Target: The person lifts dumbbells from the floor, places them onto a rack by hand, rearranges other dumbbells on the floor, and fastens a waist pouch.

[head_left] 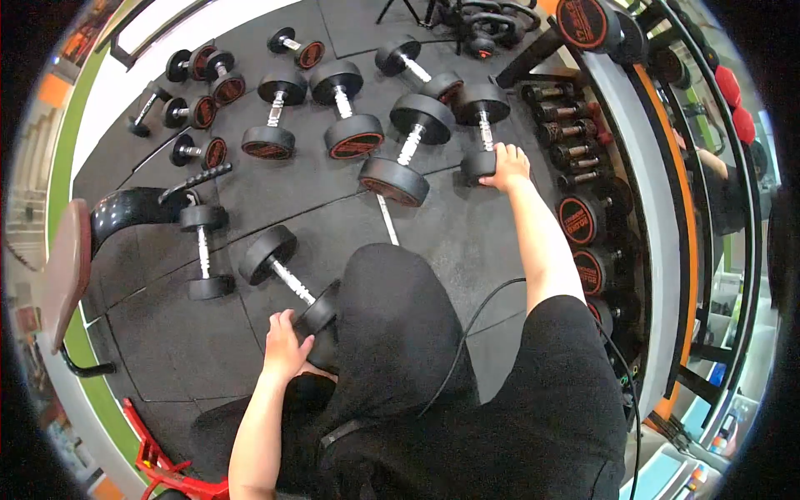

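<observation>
right grip [510, 168] spread on near end of far dumbbell [486, 131]; left grip [286, 348] beside near dumbbell [292, 281], closure unclear.

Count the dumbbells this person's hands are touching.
2. The dumbbell ahead on the right has the right hand on its near head; the closer dumbbell, left of the knee, has the left hand at its near head, which the knee partly hides. No others seem hidden.
</observation>
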Demonstrator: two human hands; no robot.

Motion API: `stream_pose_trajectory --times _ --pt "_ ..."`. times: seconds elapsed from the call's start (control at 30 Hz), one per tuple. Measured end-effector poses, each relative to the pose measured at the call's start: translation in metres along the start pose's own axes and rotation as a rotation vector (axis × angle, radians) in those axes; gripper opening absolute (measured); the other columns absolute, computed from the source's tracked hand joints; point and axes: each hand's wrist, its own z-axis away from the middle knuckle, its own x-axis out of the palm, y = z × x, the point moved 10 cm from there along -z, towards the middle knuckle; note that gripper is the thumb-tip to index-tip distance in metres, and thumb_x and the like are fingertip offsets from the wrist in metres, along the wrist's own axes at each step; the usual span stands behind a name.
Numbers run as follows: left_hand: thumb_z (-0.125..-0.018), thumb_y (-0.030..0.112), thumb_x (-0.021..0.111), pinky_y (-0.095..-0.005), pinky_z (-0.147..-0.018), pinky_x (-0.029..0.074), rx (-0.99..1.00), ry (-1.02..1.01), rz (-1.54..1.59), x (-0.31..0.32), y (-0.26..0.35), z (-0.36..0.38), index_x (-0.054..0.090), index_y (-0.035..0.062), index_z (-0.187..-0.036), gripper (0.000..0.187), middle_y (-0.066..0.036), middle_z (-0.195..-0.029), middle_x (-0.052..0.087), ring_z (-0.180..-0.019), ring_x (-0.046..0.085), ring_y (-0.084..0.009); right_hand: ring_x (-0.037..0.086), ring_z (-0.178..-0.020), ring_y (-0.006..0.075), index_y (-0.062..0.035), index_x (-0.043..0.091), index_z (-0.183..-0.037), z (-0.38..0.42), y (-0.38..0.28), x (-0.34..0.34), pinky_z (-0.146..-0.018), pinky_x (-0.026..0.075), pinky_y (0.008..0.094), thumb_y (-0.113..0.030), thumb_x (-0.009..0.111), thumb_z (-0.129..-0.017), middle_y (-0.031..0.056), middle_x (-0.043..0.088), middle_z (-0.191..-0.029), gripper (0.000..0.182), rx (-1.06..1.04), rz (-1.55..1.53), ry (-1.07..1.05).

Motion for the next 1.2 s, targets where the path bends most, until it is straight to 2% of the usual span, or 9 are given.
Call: stream_pose_trajectory --times 0.1,0.2,0.3,0.43,0.53,0.93,1.0,1.13,1.2 --pt "-0.080 0.021 0.081 -0.0504 -0.102 0.046 0.030 -0.035 0.006 0.018 0.003 -0.002 0.035 0.0032 -0.146 0.083 -0.027 -0.141 0.041 -0.123 0.052 -0.0463 0.048 -0.127 0.0308 -0.0165 0.047 -0.136 0.010 0.001 -0.010 -0.107 0.041 0.0500 -0.045 0.093 -0.061 0.0061 0.051 -0.131 0.092 -0.102 -0.085 0.161" --pt "-0.083 0.026 0.079 -0.0516 -0.101 0.046 0.105 -0.061 -0.054 0.026 0.014 -0.009 0.031 0.0051 -0.152 0.087 -0.025 -0.143 0.043 -0.125 0.051 -0.0446 0.048 -0.126 0.0298 -0.0149 0.048 -0.134 0.016 0.001 -0.014 -0.102 0.045 0.0500 -0.044 0.093 -0.061 0.0060 0.051 -0.130 0.091 -0.057 -0.097 0.197" --pt "-0.087 0.035 0.075 -0.0497 -0.094 0.049 0.056 -0.106 -0.135 0.037 0.013 -0.014 0.038 0.0041 -0.146 0.076 -0.021 -0.129 0.058 -0.117 0.059 -0.0402 0.048 -0.125 0.0300 -0.0146 0.049 -0.135 0.026 -0.013 -0.012 -0.101 0.046 0.0501 -0.044 0.093 -0.061 0.0057 0.051 -0.129 0.091 -0.069 -0.066 0.226" --pt "-0.092 0.054 0.064 -0.0510 -0.091 0.050 -0.073 -0.085 -0.199 0.049 0.006 -0.026 0.043 0.0010 -0.137 0.072 -0.022 -0.121 0.061 -0.110 0.062 -0.0421 0.047 -0.125 0.0298 -0.0161 0.046 -0.142 0.037 -0.034 -0.025 -0.100 0.045 0.0511 -0.045 0.092 -0.061 0.0051 0.051 -0.127 0.097 -0.050 0.078 0.340" --pt "-0.093 0.056 0.062 -0.0512 -0.089 0.052 -0.103 -0.137 -0.233 0.050 0.006 -0.026 0.045 0.0010 -0.130 0.069 -0.022 -0.119 0.061 -0.108 0.063 -0.0426 0.048 -0.124 0.0292 -0.0184 0.047 -0.141 0.033 -0.029 -0.028 -0.099 0.046 0.0516 -0.044 0.092 -0.062 0.0046 0.051 -0.126 0.095 -0.067 0.036 0.289" --pt "-0.091 0.055 0.066 -0.0527 -0.091 0.052 -0.170 -0.117 -0.162 0.051 -0.007 -0.019 0.046 0.0016 -0.127 0.068 -0.023 -0.125 0.058 -0.111 0.062 -0.0444 0.049 -0.123 0.0276 -0.0208 0.046 -0.145 0.029 -0.027 -0.021 -0.097 0.049 0.0509 -0.044 0.091 -0.064 0.0022 0.051 -0.125 0.095 -0.109 0.025 0.212" --pt "-0.091 0.054 0.066 -0.0523 -0.092 0.052 -0.171 -0.109 -0.146 0.051 -0.009 -0.018 0.046 0.0014 -0.129 0.068 -0.023 -0.126 0.058 -0.113 0.061 -0.0441 0.053 -0.120 0.0279 -0.0222 0.052 -0.132 0.032 -0.028 -0.027 -0.092 0.051 0.0525 -0.037 0.093 -0.064 0.0030 0.053 -0.124 0.081 -0.135 0.006 0.267" --pt "-0.091 0.050 0.068 -0.0499 -0.097 0.050 -0.168 -0.126 -0.108 0.049 -0.008 -0.019 0.046 0.0012 -0.134 0.069 -0.022 -0.128 0.057 -0.117 0.060 -0.0426 0.052 -0.121 0.0269 -0.0212 0.052 -0.132 0.031 -0.026 -0.026 -0.089 0.052 0.0540 -0.040 0.092 -0.065 0.0024 0.052 -0.125 0.081 -0.167 -0.007 0.252" --pt "-0.093 0.045 0.066 -0.0495 -0.094 0.050 -0.158 -0.121 -0.089 0.047 -0.009 -0.025 0.047 0.0023 -0.126 0.057 -0.025 -0.126 0.059 -0.113 0.061 -0.0441 0.051 -0.123 0.0270 -0.0222 0.051 -0.134 0.027 -0.023 -0.023 -0.091 0.050 0.0549 -0.040 0.091 -0.065 0.0025 0.052 -0.126 0.081 -0.159 -0.027 0.223"
